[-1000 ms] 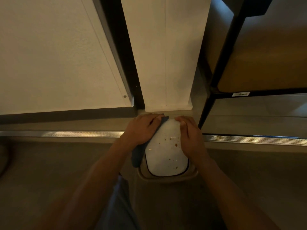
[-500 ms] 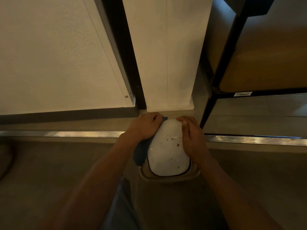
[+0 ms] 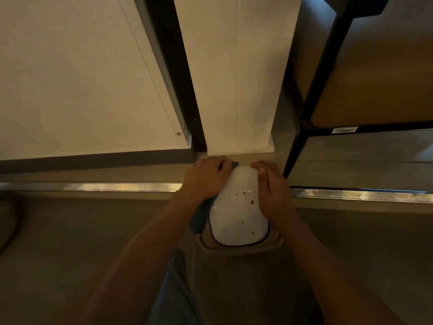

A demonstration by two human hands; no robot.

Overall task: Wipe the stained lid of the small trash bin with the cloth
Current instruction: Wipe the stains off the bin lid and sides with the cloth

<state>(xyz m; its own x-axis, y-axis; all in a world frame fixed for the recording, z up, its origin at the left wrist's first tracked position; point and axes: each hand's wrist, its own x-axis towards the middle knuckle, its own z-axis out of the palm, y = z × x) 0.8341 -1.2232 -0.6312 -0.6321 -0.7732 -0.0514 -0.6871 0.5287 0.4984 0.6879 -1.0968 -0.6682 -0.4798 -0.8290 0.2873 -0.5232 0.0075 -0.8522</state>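
- Head view: the small beige plastic trash bin stands on the floor against a white wall column.
- The left hand curls around a blue cloth at the lid's far-left edge, likely poised to wipe.
- The right hand, fingers curled, grips the right edge, probably steadying it.
- The smooth, glossy, domed white lid bears brown specks.

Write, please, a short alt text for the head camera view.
A left hand presses a blue cloth against the left edge of a small trash bin's white lid, while the right hand holds its right side. Brown stains dot the lid.
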